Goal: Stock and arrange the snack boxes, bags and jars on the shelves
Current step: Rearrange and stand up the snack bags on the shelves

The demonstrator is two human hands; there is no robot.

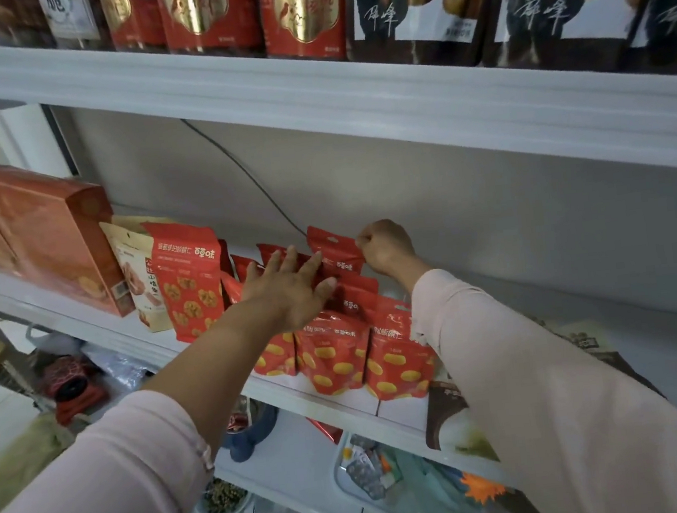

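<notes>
Several red snack bags [334, 353] with yellow nut pictures stand in rows on the middle white shelf [344, 406]. My right hand [386, 247] pinches the top corner of the rearmost red bag [334, 252], which stands upright near the back wall. My left hand [290, 290] lies flat with spread fingers against the tops of the bags just left of it, holding nothing. A taller red bag [189, 280] with walnut pictures stands at the left end of the row. Both arms wear pale pink sleeves.
Orange-red gift boxes [43, 241] and a beige bag [138, 273] stand left on the same shelf. A brown-and-white box [450, 424] lies at right. Red and dark bags [303, 13] fill the upper shelf. A tray of small items [367, 470] sits on the lower shelf. A dark cable [244, 174] runs down the back wall.
</notes>
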